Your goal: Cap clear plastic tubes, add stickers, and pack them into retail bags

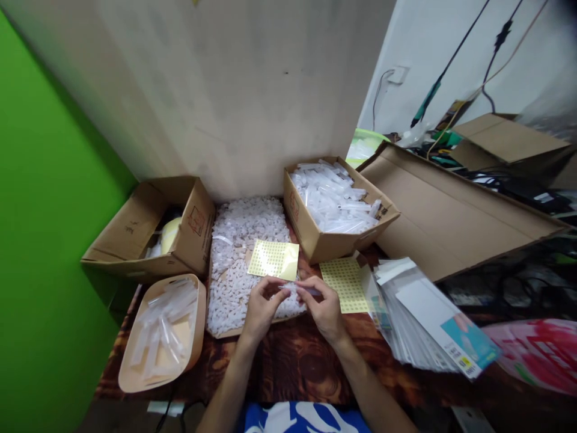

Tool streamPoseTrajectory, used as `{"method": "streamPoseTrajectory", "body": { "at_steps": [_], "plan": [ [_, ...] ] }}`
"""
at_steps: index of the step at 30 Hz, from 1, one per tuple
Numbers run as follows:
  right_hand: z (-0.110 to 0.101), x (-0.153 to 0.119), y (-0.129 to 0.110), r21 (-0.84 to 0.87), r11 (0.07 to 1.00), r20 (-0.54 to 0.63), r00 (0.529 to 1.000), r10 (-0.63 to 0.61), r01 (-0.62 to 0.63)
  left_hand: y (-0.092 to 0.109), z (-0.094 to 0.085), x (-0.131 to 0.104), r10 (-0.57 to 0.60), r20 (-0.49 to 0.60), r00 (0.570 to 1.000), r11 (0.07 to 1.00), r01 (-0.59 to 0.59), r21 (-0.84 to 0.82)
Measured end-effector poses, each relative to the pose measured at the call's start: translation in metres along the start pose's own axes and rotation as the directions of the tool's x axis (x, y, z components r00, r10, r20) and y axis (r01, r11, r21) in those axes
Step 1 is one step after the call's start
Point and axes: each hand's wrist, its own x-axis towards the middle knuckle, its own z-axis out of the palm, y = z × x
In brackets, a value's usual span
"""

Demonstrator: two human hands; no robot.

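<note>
Pinched at the fingertips between left grip (262, 305) and right grip (327, 310): a thin translucent piece (314, 292), just over the near end of the shallow tray (225, 334) of loose white parts (229, 307). Both apparently closed on it; exact shape too small to tell.

Risks, as judged: slipping free, because of small size and likely smooth plastic, then hard to pick out among the pale parts below. Also possible: nudging the upper yellow sheet (273, 260), lying loose on the parts just beyond the fingers; or catching the fanned packets (419, 313) with the right forearm, sending some toward the tabletop (306, 367) front edge.

Edges and room: at left, beige tub (202, 319) near the front edge. Ahead to the right, tube-filled carton (351, 239), limiting reach. Beside the right wrist, lower yellow sheet (345, 285). Most open: strip of wood between tray and blue shirt (302, 418).
</note>
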Motion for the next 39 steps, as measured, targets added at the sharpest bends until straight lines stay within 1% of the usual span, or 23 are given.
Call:
{"method": "streamPoseTrajectory", "body": {
  "at_steps": [2,3,5,9,10,11,13,14,15,16,18,19,20,22,24,25,28,30,31,32,34,36,39],
  "plan": [
    [-0.003,0.000,0.001,0.069,0.985,0.037,0.987,0.159,-0.161,-0.001,-0.003,-0.003,0.090,0.056,0.994,0.992,-0.095,0.082],
    [-0.004,0.000,0.002,0.091,0.974,0.045,0.978,0.206,-0.209,-0.002,-0.004,-0.005,0.119,0.078,0.990,0.985,-0.128,0.112],
    [-0.007,0.000,0.003,0.092,0.972,0.033,0.976,0.214,-0.216,-0.005,-0.005,-0.009,0.113,0.102,0.988,0.979,-0.128,0.157],
    [-0.011,-0.004,0.006,-0.048,0.996,0.053,0.996,0.077,-0.075,-0.007,-0.005,-0.015,-0.071,0.113,0.991,0.952,0.034,0.304],
    [-0.012,-0.006,0.008,-0.066,0.996,0.064,0.996,0.064,-0.059,-0.005,-0.004,-0.016,-0.064,0.123,0.990,0.936,0.016,0.352],
    [-0.012,-0.007,0.009,-0.071,0.995,0.071,0.995,0.068,-0.063,-0.003,-0.004,-0.016,-0.019,0.143,0.990,0.919,-0.039,0.393],
    [-0.012,-0.008,0.011,-0.058,0.994,0.075,0.993,0.094,-0.090,0.002,-0.003,-0.016,0.115,0.199,0.973,0.887,-0.191,0.420],
    [-0.012,-0.008,0.012,-0.060,0.995,0.071,0.994,0.085,-0.081,0.004,-0.003,-0.016,0.156,0.213,0.965,0.883,-0.233,0.408],
    [-0.012,-0.008,0.012,-0.075,0.996,0.067,0.997,0.046,-0.041,0.004,-0.004,-0.017,0.160,0.206,0.965,0.891,-0.231,0.392],
    [-0.012,-0.007,0.012,-0.100,0.995,0.071,0.997,-0.019,0.026,0.003,-0.004,-0.018,0.125,0.182,0.975,0.906,-0.187,0.379],
    [-0.011,-0.007,0.011,-0.153,0.971,0.117,0.979,-0.168,0.185,-0.002,-0.004,-0.020,-0.012,0.136,0.991,0.924,-0.041,0.380],
    [-0.010,-0.007,0.010,-0.174,0.955,0.151,0.964,-0.217,0.242,-0.004,-0.005,-0.022,-0.066,0.124,0.990,0.917,0.011,0.399],
    [-0.009,-0.008,0.010,-0.188,0.945,0.177,0.956,-0.236,0.268,-0.006,-0.005,-0.023,-0.085,0.118,0.989,0.901,0.025,0.432],
    [-0.006,-0.012,0.010,-0.197,0.957,0.179,0.967,-0.180,0.215,-0.008,-0.006,-0.026,-0.017,0.124,0.992,0.853,-0.050,0.519],
    [-0.001,-0.015,0.012,-0.145,0.988,0.145,0.989,-0.025,0.046,-0.008,-0.008,-0.028,0.136,0.157,0.978,0.781,-0.203,0.591],
    [0.002,-0.017,0.012,-0.086,0.995,0.138,0.988,0.069,-0.058,-0.008,-0.010,-0.028,0.209,0.191,0.959,0.738,-0.282,0.612],
    [0.009,-0.017,0.011,0.153,0.929,0.179,0.934,0.308,-0.336,-0.007,-0.020,-0.024,0.356,0.321,0.878,0.619,-0.479,0.623],
    [0.012,-0.014,0.010,0.276,0.855,0.185,0.897,0.401,-0.439,-0.007,-0.026,-0.015,0.367,0.417,0.832,0.592,-0.555,0.585],
    [0.011,-0.012,0.009,0.313,0.833,0.158,0.890,0.429,-0.457,-0.008,-0.029,-0.008,0.356,0.445,0.822,0.596,-0.566,0.569],
    [0.010,-0.009,0.009,0.332,0.829,0.107,0.891,0.441,-0.450,-0.009,-0.031,0.001,0.345,0.446,0.826,0.603,-0.559,0.569],
    [0.004,-0.003,0.009,0.322,0.859,-0.021,0.904,0.427,-0.398,-0.013,-0.033,0.021,0.340,0.381,0.860,0.588,-0.510,0.628],
    [-0.005,0.001,0.012,0.250,0.909,-0.139,0.917,0.374,-0.333,-0.018,-0.033,0.042,0.350,0.311,0.884,0.520,-0.459,0.720],
    [-0.021,0.003,0.013,0.106,0.962,-0.231,0.934,0.272,-0.253,-0.023,-0.032,0.064,0.324,0.393,0.861,0.411,-0.502,0.761]
  ]
}}
